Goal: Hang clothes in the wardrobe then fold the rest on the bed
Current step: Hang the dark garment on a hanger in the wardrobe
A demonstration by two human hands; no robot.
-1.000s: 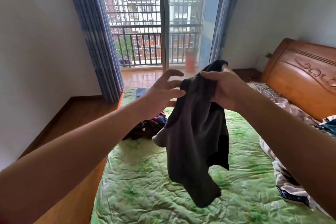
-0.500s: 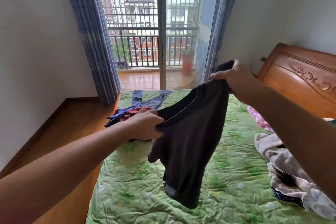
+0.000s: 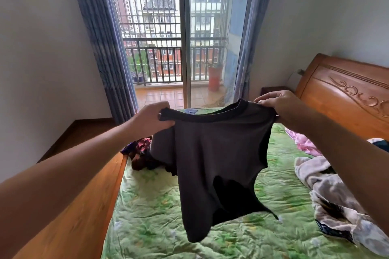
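Spread wider, seemingly a shirt [image 3: 212,153] hangs between hands [image 3: 150,120].

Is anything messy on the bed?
Yes. A patterned blanket lies crumpled on the right side of the green bedspread, and a heap of clothes sits unfolded near its left edge.

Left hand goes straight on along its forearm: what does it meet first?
Beyond the dark shirt it grips, the left hand has open air, then likely the glass door; depth unclear.
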